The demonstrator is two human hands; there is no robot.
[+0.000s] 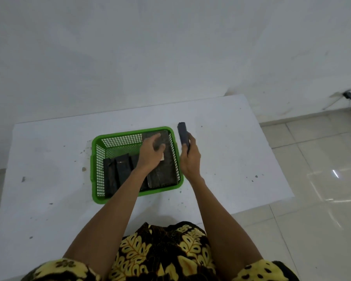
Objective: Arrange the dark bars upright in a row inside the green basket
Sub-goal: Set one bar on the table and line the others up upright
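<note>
A green mesh basket (96, 159) stands in the middle of the white table. Several dark bars are inside it: two or three (118, 169) near the front left, and a broad group (164, 173) along the right wall. My left hand (151, 152) reaches into the basket and rests on top of the right group, fingers spread over it; a firm grip cannot be made out. Just outside the basket's right rim, my right hand (189, 159) is closed around one dark bar (183, 133), held upright above the table.
The white table (231, 159) carries small dark crumbs and specks around the basket. Its right edge drops to a glossy tiled floor (312, 179). A white wall stands behind the table's far edge. My patterned yellow-and-black clothing fills the bottom of the view.
</note>
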